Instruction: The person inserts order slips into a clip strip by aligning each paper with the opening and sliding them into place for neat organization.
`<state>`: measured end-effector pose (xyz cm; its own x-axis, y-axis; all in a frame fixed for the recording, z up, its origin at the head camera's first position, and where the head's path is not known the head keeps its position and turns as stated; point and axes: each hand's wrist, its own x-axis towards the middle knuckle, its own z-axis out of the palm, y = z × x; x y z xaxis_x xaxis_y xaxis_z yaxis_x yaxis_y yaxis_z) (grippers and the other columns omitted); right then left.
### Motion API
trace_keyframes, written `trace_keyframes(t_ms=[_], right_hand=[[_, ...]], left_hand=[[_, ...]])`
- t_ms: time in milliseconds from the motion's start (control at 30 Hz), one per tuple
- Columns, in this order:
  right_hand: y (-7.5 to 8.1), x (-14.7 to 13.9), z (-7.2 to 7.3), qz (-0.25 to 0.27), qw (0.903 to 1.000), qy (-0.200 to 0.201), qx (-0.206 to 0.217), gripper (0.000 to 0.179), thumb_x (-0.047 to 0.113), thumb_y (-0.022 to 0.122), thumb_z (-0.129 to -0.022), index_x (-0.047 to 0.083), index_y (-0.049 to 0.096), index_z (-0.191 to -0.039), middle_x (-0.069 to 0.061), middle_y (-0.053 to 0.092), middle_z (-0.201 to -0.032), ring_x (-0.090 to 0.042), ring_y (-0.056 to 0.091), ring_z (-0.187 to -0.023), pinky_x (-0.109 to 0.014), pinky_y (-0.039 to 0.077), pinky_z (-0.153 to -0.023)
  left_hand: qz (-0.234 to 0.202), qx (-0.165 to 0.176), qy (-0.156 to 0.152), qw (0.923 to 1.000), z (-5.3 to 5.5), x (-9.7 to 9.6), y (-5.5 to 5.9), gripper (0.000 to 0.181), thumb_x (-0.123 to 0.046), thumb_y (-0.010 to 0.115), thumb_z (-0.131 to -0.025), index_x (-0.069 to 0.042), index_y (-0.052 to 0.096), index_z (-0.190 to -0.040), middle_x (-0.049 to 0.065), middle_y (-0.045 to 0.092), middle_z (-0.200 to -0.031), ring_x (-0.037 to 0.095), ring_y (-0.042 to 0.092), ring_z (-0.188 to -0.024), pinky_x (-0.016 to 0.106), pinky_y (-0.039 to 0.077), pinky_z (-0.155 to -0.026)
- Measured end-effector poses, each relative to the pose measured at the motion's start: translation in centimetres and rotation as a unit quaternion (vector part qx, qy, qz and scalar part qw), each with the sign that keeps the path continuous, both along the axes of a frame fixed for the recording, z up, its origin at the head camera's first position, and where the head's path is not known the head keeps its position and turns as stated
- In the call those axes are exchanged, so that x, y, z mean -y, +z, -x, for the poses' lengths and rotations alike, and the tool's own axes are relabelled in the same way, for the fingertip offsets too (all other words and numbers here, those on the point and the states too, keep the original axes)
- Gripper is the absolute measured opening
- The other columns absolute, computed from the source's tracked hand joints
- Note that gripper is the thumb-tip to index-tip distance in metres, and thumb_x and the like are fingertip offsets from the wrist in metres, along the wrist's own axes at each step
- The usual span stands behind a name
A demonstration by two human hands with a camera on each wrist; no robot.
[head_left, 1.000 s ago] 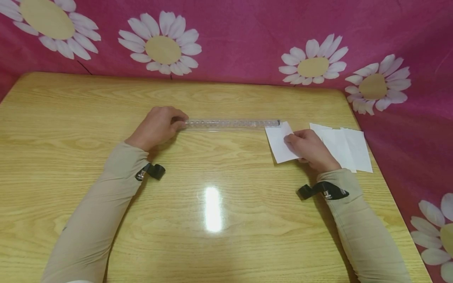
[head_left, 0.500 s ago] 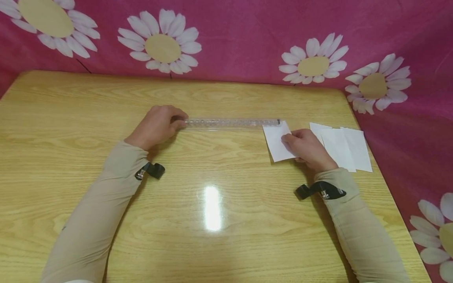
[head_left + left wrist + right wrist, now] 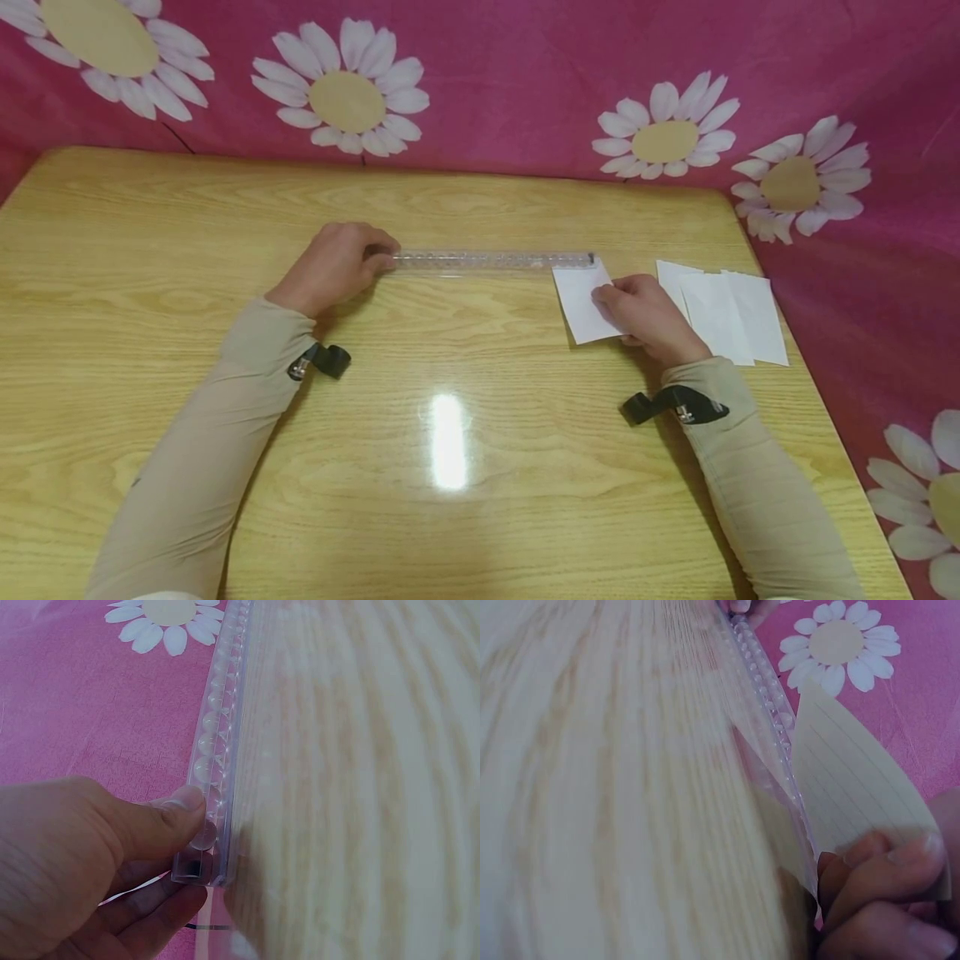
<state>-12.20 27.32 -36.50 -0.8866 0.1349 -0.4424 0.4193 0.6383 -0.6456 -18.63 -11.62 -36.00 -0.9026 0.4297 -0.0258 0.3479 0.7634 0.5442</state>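
A long clear plastic tube (image 3: 480, 261) holding a row of small clear balls lies crosswise over the table. My left hand (image 3: 333, 268) grips its left end between thumb and fingers; in the left wrist view the thumb (image 3: 176, 810) presses on the side near that end. My right hand (image 3: 651, 312) pinches a small white sheet of paper (image 3: 581, 304), thumb on top. The sheet's far edge meets the tube near its right end. From the right wrist view the paper (image 3: 855, 780) shows faint ruled lines on its underside and stands beside the tube (image 3: 761, 682).
Several more white paper sheets (image 3: 720, 312) lie overlapping near the right edge of the wooden table (image 3: 337, 483). Behind and to the right hangs a pink cloth (image 3: 510, 83) with large daisies. Both wrists carry a black strap, such as the right strap (image 3: 675, 406).
My right hand has shifted slightly left with the paper, which now overlaps a little more along the tube's right end. The left hand and the tube have stayed where they were.
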Motion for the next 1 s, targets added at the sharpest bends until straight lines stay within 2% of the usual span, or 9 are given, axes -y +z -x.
trace_keyframes(t_ms=[267,500,767,1000], right_hand=[[0.0,0.2,0.0,0.005,1.0,0.005,-0.002,0.044,0.032,0.052,-0.103,-0.003,0.063,-0.126,0.0,0.06,-0.087,-0.009,0.054,-0.064,-0.025,0.046,-0.052],[-0.1,0.7,0.1,0.009,0.9999,0.007,-0.011,0.041,0.032,0.052,-0.103,-0.004,0.064,-0.119,0.002,0.059,-0.083,-0.009,0.052,-0.06,-0.025,0.045,-0.05],[-0.1,1.1,0.2,0.014,0.9999,0.005,-0.006,0.041,0.032,0.052,-0.103,-0.004,0.063,-0.121,0.001,0.059,-0.085,-0.008,0.051,-0.059,-0.024,0.044,-0.05],[0.0,1.3,0.2,0.027,0.9995,0.012,-0.013,0.032,0.029,0.052,-0.101,-0.001,0.063,-0.103,0.008,0.053,-0.07,-0.006,0.048,-0.055,-0.023,0.042,-0.048]], left_hand=[[-0.001,0.0,-0.003,1.0,0.2,0.1,0.0,0.028,-0.014,0.065,-0.101,-0.003,0.072,-0.126,0.02,0.072,-0.129,0.033,0.066,-0.118,0.049,0.052,-0.107],[-0.002,0.001,0.0,1.0,0.3,0.1,-0.1,0.028,-0.014,0.066,-0.101,-0.003,0.073,-0.126,0.02,0.072,-0.128,0.034,0.066,-0.119,0.049,0.051,-0.108],[0.002,0.003,-0.001,1.0,0.3,-0.1,0.1,0.028,-0.013,0.065,-0.101,-0.003,0.073,-0.126,0.02,0.072,-0.129,0.035,0.064,-0.123,0.05,0.049,-0.111],[0.001,0.004,0.0,1.0,0.2,-0.1,0.1,0.028,-0.014,0.065,-0.102,-0.003,0.073,-0.126,0.02,0.072,-0.129,0.035,0.064,-0.123,0.05,0.049,-0.111]])
